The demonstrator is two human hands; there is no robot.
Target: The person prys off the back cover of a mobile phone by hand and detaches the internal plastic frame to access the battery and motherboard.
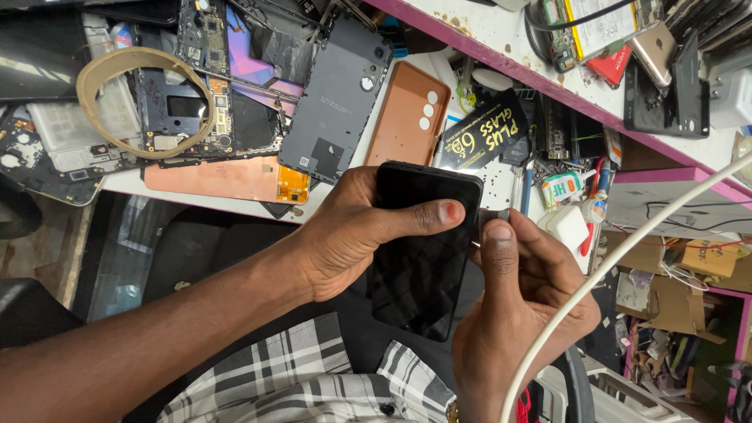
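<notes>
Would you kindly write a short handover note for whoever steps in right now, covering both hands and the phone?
Left hand: grips the black phone from its left side, thumb lying across the dark screen near the top.
Right hand: at the phone's right edge, thumb and fingers pinching a small dark tool tip against that edge.
Phone: held above the lap, screen up, in one piece and unlit.
Workbench: opened phones, a grey back cover, an orange case.
Done: cannot tell. Left: work at the edge is under way.
</notes>
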